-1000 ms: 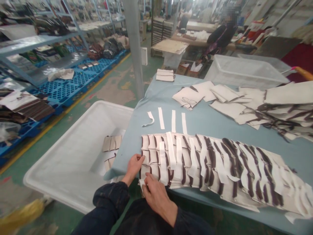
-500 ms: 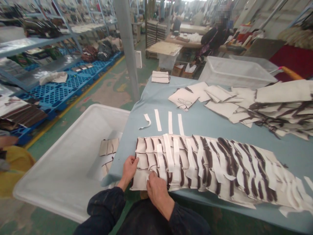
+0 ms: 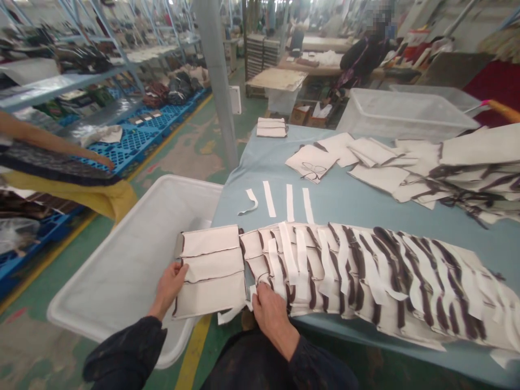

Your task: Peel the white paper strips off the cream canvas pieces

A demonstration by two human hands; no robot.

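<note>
1. Head view: a cream panel (image 3: 213, 268) with three sections is being held at its left edge by the left hand (image 3: 168, 287), whose grip is grasping it between thumb and fingers.
2. The panel is being held out past the left end of the tabletop (image 3: 345, 195), partly above the white bin (image 3: 95, 276).
3. The near edge of a row of overlapping panels (image 3: 253, 245) is being touched by the right hand (image 3: 273, 314), just beside the panel's near right corner; whether anything is being grasped by that grip cannot be told.
4. The row is being crossed by white strips (image 3: 301, 262); beyond it, four separate strips (image 3: 268, 199) are lying.
5. Farther right, loose cream pieces (image 3: 473, 149) are being supported in a pile.
</note>
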